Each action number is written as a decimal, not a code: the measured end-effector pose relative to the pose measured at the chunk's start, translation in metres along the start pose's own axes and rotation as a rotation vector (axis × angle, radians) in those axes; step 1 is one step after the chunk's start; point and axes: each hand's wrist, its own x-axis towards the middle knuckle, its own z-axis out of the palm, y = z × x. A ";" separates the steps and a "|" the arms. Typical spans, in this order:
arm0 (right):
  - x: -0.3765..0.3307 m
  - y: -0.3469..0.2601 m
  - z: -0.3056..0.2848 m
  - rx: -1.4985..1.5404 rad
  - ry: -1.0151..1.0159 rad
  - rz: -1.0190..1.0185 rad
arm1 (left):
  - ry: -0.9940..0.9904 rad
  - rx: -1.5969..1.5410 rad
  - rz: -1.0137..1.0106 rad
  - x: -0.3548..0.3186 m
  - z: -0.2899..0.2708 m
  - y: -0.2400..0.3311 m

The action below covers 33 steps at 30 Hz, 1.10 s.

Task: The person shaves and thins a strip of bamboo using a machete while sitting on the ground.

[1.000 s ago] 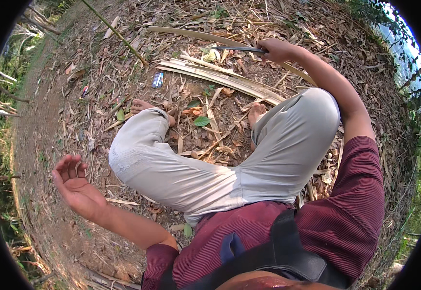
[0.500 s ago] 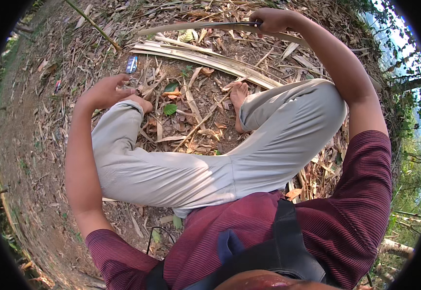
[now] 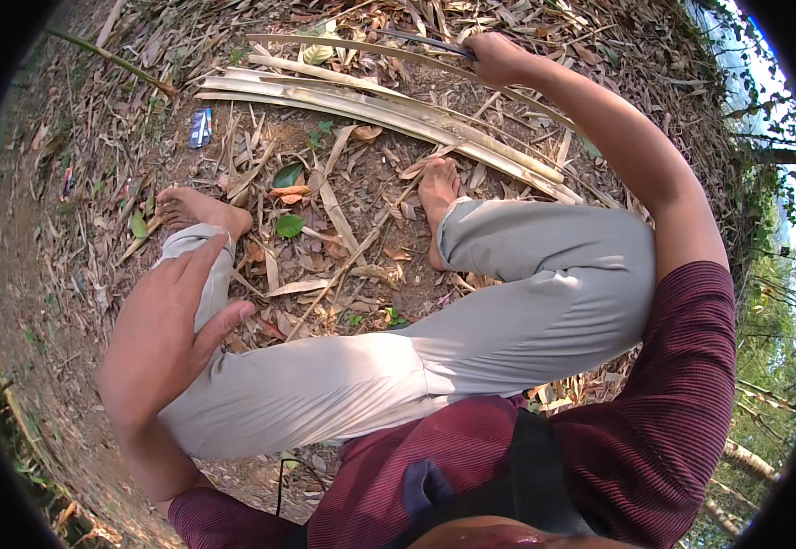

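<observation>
The right hand's (image 3: 505, 60) fingers were closed around one end of a dark, narrow blade (image 3: 424, 40), which projected to their left. A long curved strip (image 3: 361, 45) lay just below them; contact could not be confirmed. The left hand's (image 3: 162, 322) fingers were extended, thumb apart, holding nothing visible. Judged sound practice: firm grip, free fingers clear of the blade.
</observation>
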 end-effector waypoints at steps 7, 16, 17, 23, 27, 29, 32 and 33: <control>0.015 0.046 0.103 0.291 -0.061 0.064 | -0.352 -0.185 -0.044 0.022 0.009 0.000; -0.055 0.012 0.179 0.373 -0.035 0.192 | -0.385 -0.160 -0.208 0.054 0.022 -0.023; -0.060 0.009 0.180 0.351 -0.014 0.230 | -0.383 -0.174 -0.190 0.056 0.023 -0.023; -0.053 0.026 0.174 0.290 -0.023 0.164 | -0.365 -0.197 -0.218 0.057 0.021 -0.023; -0.034 0.044 0.152 0.448 -0.188 0.195 | -0.302 -0.159 -0.282 0.049 0.013 -0.010; -0.029 0.070 0.155 0.570 -0.325 0.265 | -0.289 -0.153 -0.275 0.050 0.011 -0.008; -0.028 0.076 0.147 0.696 -0.439 0.409 | -0.249 -0.146 -0.239 0.047 0.013 -0.008; -0.029 0.075 0.143 0.733 -0.471 0.469 | -0.232 -0.145 -0.222 0.046 0.014 -0.008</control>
